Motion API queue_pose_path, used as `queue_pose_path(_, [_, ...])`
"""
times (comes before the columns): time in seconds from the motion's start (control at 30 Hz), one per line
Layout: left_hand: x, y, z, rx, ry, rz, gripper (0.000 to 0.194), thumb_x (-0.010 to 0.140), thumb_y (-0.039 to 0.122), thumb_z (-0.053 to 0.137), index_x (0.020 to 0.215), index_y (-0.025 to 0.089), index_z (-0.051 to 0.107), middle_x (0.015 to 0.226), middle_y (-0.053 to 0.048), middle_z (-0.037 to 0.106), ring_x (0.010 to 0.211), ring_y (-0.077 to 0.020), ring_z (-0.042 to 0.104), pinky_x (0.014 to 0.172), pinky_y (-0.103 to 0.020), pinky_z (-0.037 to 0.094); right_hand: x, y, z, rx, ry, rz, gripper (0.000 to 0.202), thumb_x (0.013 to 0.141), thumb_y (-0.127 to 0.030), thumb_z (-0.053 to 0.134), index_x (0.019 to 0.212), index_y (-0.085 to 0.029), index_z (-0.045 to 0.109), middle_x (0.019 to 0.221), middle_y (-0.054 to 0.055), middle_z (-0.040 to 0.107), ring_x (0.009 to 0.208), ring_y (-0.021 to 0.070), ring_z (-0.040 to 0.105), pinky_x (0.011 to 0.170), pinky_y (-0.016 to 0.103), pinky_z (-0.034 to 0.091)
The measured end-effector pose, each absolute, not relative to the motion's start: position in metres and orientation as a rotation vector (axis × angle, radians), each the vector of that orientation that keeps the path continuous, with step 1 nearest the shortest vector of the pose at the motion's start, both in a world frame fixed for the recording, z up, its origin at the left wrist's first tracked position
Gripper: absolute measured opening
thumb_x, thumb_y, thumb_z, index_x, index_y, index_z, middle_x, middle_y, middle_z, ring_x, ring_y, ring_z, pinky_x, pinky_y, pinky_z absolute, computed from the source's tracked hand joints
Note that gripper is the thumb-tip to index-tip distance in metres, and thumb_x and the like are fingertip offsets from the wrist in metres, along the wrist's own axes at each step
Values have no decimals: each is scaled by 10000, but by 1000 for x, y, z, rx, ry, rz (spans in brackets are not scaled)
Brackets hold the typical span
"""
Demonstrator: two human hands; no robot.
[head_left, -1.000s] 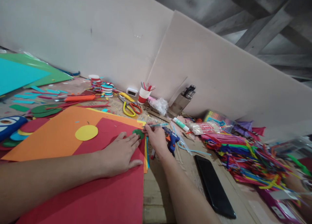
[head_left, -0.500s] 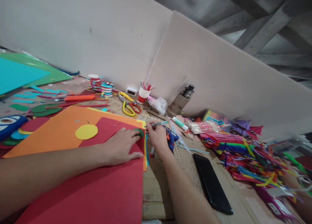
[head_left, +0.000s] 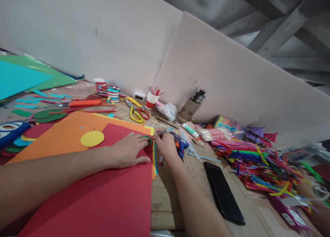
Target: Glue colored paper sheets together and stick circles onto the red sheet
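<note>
Fingers of the left hand have slid slightly higher in the frame, covering more of a small green piece near its centre; this probably steadies it. That hand lies flat, fingers extended, thumb apart, on the red sheet. Just beside the sheet's right edge, the right hand has its fingers curled around a slim teal pen-like tool; its tip cannot be made out. A yellow disc lies to the left, and a blue glue gun to the right.
</note>
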State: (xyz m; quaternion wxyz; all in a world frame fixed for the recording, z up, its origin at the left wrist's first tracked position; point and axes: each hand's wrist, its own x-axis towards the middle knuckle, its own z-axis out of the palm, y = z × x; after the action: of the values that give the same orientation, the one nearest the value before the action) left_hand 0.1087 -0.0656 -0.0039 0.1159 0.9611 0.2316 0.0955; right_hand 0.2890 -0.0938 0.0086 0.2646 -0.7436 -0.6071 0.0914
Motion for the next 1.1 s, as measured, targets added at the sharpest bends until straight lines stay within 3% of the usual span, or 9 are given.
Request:
queue_pose_path(0.17, [109,-64,-5,2829,664,261,717,861,694,384,1338,178,527,1389,-132,543,1223,-347,511,1007,-504,373,288,-94,10,-2007,-1680,204,161,878,-200,514,870,-152,668,789,64,719,758,164,658,734,231,423])
queue_pose_path(0.4, [108,-67,-2,2799,679,214,773,871,709,333,1431,186,442,1509,-111,406,1347,-336,402,1087,-507,300,290,-94,9,-2007,-1709,191,182,887,-204,501,886,-151,675,782,64,721,744,161,660,724,228,420])
queue_pose_path(0.63, [111,-64,1,2821,671,212,672,891,639,384,1383,197,501,1447,-111,492,1259,-339,490,1025,-511,353,289,-96,11,-2077,-1764,107,194,890,-205,504,925,-133,681,859,103,735,870,191,670,779,241,414])
queue_pose_path(1.1, [111,-63,-7,2800,659,290,704,862,681,398,1387,221,492,1436,-137,497,1273,-345,477,1033,-501,319,286,-98,13,-2082,-1824,112,196,894,-210,482,881,-150,668,817,89,726,804,181,658,750,245,410])
